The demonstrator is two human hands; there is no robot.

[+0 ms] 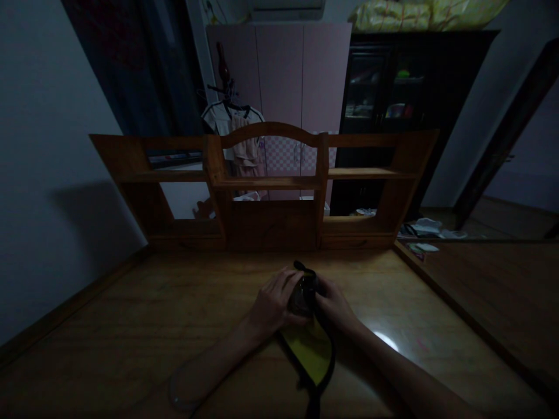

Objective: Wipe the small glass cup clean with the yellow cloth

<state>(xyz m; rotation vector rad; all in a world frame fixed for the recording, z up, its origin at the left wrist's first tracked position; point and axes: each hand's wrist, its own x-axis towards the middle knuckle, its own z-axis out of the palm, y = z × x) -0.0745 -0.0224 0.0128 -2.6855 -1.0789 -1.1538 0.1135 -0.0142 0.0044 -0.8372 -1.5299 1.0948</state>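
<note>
My left hand (273, 302) and right hand (336, 305) curl their fingers around a dark round object (303, 294), clasping it from both sides at the far end of a yellow pouch (312, 349). Whether it sits inside I cannot tell. The pouch lies flat on the desk (131, 326), its long axis running toward me.
</note>
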